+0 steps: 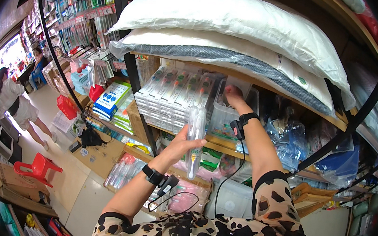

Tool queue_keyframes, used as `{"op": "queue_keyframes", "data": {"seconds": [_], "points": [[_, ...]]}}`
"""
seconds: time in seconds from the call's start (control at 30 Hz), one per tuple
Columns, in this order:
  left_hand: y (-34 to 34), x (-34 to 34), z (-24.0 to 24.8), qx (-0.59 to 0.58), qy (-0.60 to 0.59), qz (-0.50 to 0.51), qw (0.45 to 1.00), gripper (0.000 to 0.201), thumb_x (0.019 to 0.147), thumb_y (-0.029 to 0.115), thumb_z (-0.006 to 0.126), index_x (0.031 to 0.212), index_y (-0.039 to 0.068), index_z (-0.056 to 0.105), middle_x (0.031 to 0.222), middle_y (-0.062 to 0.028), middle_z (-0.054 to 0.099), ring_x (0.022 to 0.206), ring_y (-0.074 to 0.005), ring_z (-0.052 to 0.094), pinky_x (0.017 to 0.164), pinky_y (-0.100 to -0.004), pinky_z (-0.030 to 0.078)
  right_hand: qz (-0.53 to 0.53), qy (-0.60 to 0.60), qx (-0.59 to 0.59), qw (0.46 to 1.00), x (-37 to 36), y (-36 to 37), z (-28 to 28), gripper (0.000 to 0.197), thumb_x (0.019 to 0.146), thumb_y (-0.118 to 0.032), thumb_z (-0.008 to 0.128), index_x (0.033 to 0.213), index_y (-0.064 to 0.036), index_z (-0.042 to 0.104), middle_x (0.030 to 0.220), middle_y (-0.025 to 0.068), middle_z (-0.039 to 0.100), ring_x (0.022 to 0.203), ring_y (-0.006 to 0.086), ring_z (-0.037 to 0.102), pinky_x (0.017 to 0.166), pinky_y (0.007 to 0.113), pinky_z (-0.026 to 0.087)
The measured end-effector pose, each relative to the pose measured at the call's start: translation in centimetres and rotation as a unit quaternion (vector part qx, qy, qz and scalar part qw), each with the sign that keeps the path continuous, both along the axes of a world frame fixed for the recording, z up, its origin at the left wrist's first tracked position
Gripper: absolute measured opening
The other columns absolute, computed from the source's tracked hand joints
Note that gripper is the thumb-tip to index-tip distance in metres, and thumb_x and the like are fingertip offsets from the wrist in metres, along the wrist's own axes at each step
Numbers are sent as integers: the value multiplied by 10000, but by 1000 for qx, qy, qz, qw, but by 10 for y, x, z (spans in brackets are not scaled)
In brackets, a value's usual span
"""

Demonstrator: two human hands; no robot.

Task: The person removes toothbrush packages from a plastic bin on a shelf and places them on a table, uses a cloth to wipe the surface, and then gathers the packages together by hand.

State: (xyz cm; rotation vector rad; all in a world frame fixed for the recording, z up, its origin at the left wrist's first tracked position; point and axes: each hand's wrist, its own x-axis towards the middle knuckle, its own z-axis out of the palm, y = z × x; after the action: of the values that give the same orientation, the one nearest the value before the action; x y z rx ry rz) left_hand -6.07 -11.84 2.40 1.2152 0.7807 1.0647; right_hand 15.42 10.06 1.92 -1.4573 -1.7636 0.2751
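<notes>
My left hand (178, 147) is wrapped round a long clear plastic pack (191, 166), upright before the shelf, its thumb across the front. White and yellow parts show inside it; they look like a toothbrush, though I cannot be sure. Farther right, my right hand (233, 96) reaches into a clear plastic bin (225, 127) on the shelf. Its fingers look curled and are partly hidden, so what they hold, if anything, does not show. Beside the bin, left of it, white boxes with clear fronts (165, 99) are stacked in several layers.
White pillows in plastic (236, 17) bulge over the shelf above my hands. Blue bagged goods (285, 144) lie right of the bin. Black uprights (134, 77) frame the shelf. A cable (237, 169) hangs from my right wrist. A red stool (38, 169) and a person (18, 100) are far left.
</notes>
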Motion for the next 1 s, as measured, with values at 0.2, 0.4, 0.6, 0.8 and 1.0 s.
{"op": "queue_keyframes", "data": {"seconds": [0.2,0.4,0.6,0.8,1.0], "points": [[9,6,10,2,14,-14,1000,609,714,193,683,1190,8,352,956,-45,497,863,-120,493,773,-251,407,247,267,-261,894,-13,-103,56,287,832,-231,522,1032,-26,498,937,79,569,796,175,572,625,263,490],[23,35,12,71,30,-50,996,660,717,196,673,1241,12,318,1090,-89,479,1014,-170,462,862,-305,384,324,232,-307,864,-13,-166,69,452,810,-286,589,1133,-21,416,961,76,544,833,158,557,577,254,502],[21,52,16,79,104,-49,990,621,796,389,594,1210,-4,351,1125,-108,476,1044,-174,447,893,-304,354,286,281,-320,858,6,-179,74,373,813,-191,587,1114,-23,444,963,33,561,848,99,552,612,214,488],[30,53,8,2,26,-72,997,533,853,370,508,1202,-15,389,1105,-112,503,1028,-163,460,869,-300,372,313,300,-334,837,19,-180,72,307,841,-154,542,1102,-22,450,983,49,553,860,117,568,668,261,514],[36,50,7,-43,-9,-63,997,398,843,308,543,1097,6,490,984,-62,565,882,-124,523,779,-272,419,296,353,-327,825,33,-167,66,246,845,-127,527,1051,-14,457,950,87,546,862,196,594,700,310,523]]}}
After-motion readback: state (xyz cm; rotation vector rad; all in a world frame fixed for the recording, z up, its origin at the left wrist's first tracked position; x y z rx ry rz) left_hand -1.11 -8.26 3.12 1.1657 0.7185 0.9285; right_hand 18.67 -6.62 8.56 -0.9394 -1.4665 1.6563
